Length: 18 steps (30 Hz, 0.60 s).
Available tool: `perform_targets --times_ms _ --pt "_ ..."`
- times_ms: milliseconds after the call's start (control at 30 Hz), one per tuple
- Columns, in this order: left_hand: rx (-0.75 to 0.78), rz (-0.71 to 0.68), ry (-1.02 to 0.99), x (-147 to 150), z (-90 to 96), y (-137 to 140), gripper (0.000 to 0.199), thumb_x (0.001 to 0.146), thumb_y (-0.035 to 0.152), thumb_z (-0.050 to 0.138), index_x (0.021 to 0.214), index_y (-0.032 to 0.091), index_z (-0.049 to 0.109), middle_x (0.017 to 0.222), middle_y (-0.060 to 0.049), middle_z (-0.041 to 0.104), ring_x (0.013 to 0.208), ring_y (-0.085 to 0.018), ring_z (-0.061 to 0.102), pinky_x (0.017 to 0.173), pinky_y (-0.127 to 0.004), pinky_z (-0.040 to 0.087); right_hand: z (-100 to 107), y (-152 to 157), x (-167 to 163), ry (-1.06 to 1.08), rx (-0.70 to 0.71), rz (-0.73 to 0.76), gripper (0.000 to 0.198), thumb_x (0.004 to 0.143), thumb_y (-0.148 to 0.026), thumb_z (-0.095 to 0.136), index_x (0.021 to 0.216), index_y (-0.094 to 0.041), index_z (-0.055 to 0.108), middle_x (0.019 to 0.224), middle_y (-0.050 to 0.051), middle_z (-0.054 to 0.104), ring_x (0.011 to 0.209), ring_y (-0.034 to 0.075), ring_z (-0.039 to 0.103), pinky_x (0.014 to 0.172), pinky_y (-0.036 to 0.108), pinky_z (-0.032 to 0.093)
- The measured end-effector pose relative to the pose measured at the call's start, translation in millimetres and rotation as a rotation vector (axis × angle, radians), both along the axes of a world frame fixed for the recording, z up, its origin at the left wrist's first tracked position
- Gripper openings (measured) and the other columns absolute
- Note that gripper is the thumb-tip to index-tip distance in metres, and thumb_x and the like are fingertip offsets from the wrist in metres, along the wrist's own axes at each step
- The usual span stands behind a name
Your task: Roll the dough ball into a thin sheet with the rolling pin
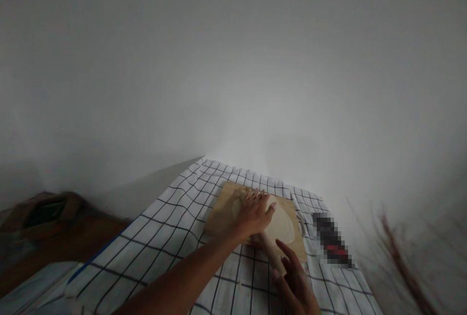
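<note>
A thin, pale sheet of rolled dough (280,225) lies on a wooden board (219,213). My left hand (253,212) reaches over the dough with its fingers spread and its palm down near the board's far edge. From below my left wrist a wooden rolling pin (272,254) slants towards me, across the near edge of the board. Its far part is hidden under the left hand and wrist. My right hand (296,286) is at the pin's near end, which sits between thumb and fingers, the index finger stretched forward.
The board rests on a table with a white, black-checked cloth (160,227). A pixelated dark item (332,241) lies at the right edge. Blurred brown bristles or twigs (401,261) stand at the right. A cardboard box (45,213) is at the left; a wall (233,86) rises behind.
</note>
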<state>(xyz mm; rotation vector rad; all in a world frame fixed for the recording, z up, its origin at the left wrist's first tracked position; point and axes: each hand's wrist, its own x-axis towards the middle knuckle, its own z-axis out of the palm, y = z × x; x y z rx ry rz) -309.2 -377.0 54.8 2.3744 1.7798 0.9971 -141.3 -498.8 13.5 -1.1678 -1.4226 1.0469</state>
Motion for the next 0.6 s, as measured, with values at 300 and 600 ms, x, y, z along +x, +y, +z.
perform_targets --times_ms 300,600 --pt "0.022 0.038 0.012 -8.1 -3.3 -8.9 0.041 0.102 0.045 0.034 0.124 0.021 0.058 0.135 -0.008 0.061 0.132 -0.026 0.048 0.119 -0.05 0.018 0.2 2.3 -1.2 -0.093 0.012 0.057 0.067 0.081 -0.066 0.063 0.133 -0.024 0.061 0.096 0.006 0.071 0.072 0.02 0.063 0.065 0.028 0.05" --pt "0.046 -0.273 -0.019 24.2 17.0 -25.5 0.038 0.102 0.041 0.035 0.124 0.022 0.06 0.136 -0.007 0.06 0.136 -0.025 0.044 0.117 -0.045 0.028 5.1 18.5 -6.1 -0.149 0.176 -0.014 0.048 0.085 -0.063 0.059 0.111 -0.025 0.073 0.114 0.009 0.071 0.116 0.031 0.061 0.098 0.038 0.05"
